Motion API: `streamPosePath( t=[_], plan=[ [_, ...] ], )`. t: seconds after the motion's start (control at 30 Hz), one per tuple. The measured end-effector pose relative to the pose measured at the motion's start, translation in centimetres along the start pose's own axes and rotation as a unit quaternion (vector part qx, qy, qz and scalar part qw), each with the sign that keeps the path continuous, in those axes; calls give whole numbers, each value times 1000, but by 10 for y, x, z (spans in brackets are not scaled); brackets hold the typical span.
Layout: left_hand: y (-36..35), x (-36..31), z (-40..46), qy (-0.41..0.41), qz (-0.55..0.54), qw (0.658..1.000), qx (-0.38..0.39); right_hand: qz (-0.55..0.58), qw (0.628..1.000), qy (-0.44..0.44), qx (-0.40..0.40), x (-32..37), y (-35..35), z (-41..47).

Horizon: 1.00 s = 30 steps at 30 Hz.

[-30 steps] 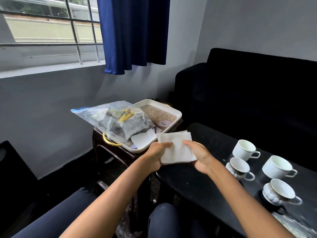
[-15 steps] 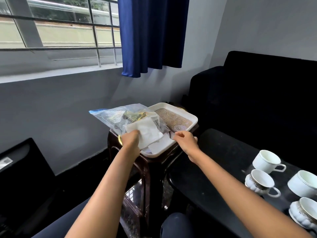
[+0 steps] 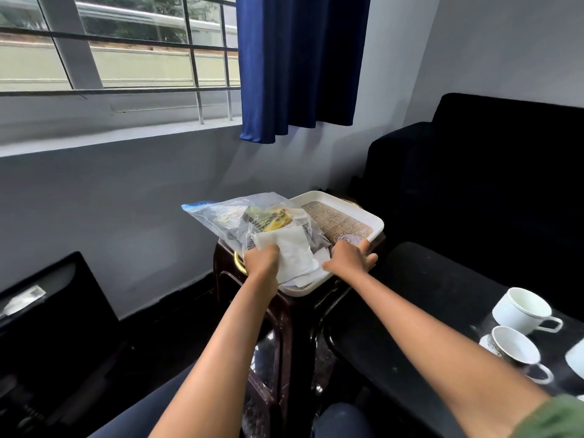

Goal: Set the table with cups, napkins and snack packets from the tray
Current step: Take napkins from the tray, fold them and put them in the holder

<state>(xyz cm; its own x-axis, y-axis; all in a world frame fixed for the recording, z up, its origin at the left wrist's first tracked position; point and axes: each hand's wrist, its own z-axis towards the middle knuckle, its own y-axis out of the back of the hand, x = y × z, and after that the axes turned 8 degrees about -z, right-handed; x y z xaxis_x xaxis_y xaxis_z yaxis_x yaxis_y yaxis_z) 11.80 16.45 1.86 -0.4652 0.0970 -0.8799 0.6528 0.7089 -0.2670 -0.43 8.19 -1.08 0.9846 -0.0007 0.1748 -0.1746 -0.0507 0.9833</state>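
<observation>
One tray [image 3: 376, 223] sits on a dark stand [image 3: 284, 311]. My left hand [image 3: 261, 260] pinches one napkin stack [image 3: 292, 248] over it; my right hand [image 3: 349, 259] rests fingers spread on its rim. One plastic bag [image 3: 227, 216] lies inside. Two cups [image 3: 521, 309] stand right of the tray on the black table [image 3: 410, 295].

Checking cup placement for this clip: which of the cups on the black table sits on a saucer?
The nearer cup with the patterned side sits on a saucer. The plain white cup behind it stands directly on the black table. A third at the right edge is cut off.
</observation>
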Motion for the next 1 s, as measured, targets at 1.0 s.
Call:
streamPosePath(
  t=[1.0],
  plan=[
    [-16,21,-35,46,61,988,131,674,726,-80,-111,-99,73,-56]
  ],
)
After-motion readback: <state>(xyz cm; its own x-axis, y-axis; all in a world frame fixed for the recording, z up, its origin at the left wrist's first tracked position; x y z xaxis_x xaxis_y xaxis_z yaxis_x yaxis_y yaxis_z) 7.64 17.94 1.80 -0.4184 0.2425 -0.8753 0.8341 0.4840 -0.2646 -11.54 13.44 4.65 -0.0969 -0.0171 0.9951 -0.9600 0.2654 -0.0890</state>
